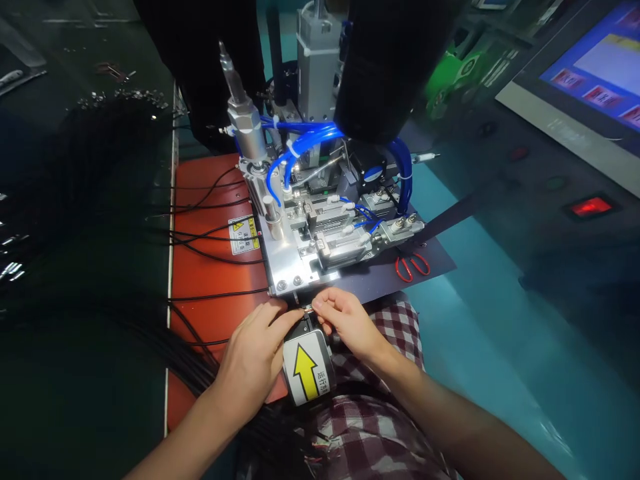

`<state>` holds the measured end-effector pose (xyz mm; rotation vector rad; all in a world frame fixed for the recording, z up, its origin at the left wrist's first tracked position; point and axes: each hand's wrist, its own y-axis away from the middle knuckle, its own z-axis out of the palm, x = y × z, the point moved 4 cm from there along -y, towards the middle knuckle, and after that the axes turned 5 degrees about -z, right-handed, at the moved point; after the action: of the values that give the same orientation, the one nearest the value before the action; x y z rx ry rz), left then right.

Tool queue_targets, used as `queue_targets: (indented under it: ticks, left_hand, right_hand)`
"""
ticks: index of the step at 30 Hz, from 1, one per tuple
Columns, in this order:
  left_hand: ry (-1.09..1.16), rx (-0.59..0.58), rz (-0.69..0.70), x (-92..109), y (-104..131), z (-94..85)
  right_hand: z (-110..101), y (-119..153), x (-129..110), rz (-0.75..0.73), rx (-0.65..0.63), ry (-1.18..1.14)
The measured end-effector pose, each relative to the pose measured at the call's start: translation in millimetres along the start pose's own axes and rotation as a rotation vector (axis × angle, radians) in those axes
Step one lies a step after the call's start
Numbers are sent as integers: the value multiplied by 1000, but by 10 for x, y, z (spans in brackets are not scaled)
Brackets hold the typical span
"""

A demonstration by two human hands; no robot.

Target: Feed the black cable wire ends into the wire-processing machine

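Over the front of a small metal machine [345,247], the fingertips of both my hands almost meet. My left hand [253,350] is closed, thumb and forefinger pinching the end of some thin wires [307,309]. From the other side my right hand [343,317] pinches at the same wire end, its fingers curled. The small details between the fingertips are hard to make out. Just below them is a rounded cover with a yellow arrow [306,373]. Black cables [195,360] run close by my left wrist, and loose wire ends [320,440] show near my lap.
Red-handled scissors [413,268] lie on the dark plate right of the machine. Blue air tubes [310,140] arch over it. An orange-red board [205,267] with black cables crossing it is at left. A screen [595,73] and lit red switch [591,207] stand at right.
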<state>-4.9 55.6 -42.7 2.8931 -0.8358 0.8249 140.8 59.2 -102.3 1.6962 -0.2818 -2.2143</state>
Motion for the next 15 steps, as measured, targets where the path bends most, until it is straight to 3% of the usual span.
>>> queue_targets:
  ticks: [5,10,15]
  left_hand:
    - [-22,3,12,20,34,2]
    - [-284,-18,-13,90,77,10]
    - [-84,-83,-111,72,70,33]
  right_hand:
    - [19,-6,53,97,-41,-130]
    - [4,-8,49,38,-38,-105]
    - [-7,-8,54,15,-32,-62]
